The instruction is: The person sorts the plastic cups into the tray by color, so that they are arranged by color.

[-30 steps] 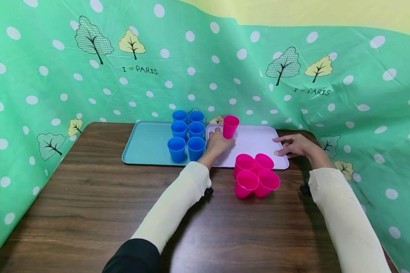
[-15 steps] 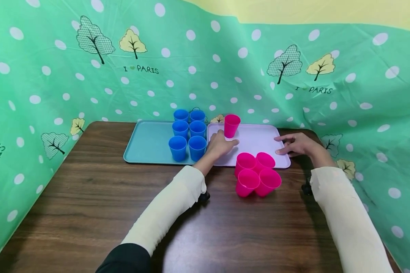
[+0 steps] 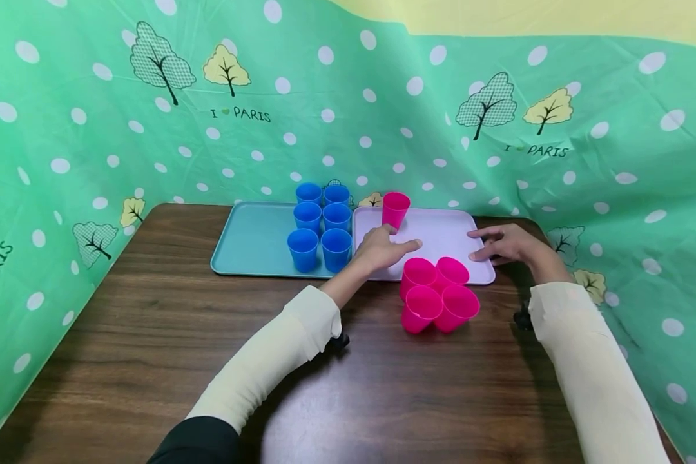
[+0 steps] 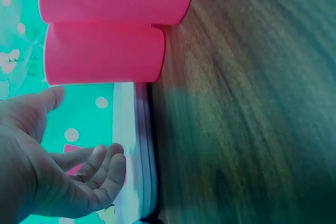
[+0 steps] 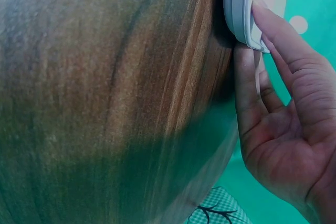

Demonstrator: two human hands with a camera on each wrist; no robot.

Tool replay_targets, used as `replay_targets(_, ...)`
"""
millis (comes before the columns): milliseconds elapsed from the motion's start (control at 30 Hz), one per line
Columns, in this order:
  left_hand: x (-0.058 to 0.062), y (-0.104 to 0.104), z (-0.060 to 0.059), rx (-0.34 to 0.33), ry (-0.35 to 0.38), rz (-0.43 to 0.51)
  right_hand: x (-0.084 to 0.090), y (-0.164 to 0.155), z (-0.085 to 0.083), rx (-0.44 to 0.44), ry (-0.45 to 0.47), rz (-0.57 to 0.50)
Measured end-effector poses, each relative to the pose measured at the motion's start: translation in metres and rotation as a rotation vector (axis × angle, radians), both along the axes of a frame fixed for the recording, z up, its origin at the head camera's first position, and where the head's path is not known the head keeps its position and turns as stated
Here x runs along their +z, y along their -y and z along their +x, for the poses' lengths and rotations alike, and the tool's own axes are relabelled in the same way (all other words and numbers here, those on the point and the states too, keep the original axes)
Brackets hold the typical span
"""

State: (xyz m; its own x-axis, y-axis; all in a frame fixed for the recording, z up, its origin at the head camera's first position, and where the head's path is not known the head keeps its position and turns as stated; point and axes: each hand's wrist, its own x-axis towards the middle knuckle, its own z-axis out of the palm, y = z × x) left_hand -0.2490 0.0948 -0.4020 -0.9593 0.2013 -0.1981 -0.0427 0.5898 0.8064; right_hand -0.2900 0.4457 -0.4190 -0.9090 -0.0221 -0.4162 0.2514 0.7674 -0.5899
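Note:
My left hand (image 3: 379,249) is over the left part of the lilac tray (image 3: 441,225), thumb spread out to the right and holding nothing. Just behind its fingers, one pink cup (image 3: 396,207) stands upright on that tray. Several more pink cups (image 3: 457,306) stand in a tight cluster at the tray's front edge; two pink cups (image 4: 105,51) loom above the hand in the left wrist view. My right hand (image 3: 509,243) grips the tray's right edge. In the right wrist view, the right thumb lies on the tray's rim (image 5: 236,9) and the fingers are along its side and underneath.
A blue tray (image 3: 249,238) adjoins the lilac one on the left, with several blue cups (image 3: 303,250) in two columns on its right side. Dark wood table (image 3: 151,335) extends in front. A green dotted cloth (image 3: 359,96) hangs close behind the trays.
My left hand has drawn away from the upright pink cup, slightly forward and right toward the clustered cups, its thumb spreading. The right hand stays at the tray's edge.

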Motion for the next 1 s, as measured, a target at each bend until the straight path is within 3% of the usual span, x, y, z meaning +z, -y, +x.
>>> replay_targets(333, 0.006, 0.008, 0.010, -0.165, -0.074, 0.095, 0.001, 0.000, 0.001, 0.002, 0.006, -0.005)
replay_targets(633, 0.014, 0.014, 0.020, -0.282, -0.048, 0.220, 0.000, 0.000, -0.001, 0.007, 0.006, -0.004)
replay_targets(1000, 0.019, -0.014, 0.027, -0.479, -0.176, 0.114, 0.001, 0.001, 0.000, 0.001, 0.023, 0.000)
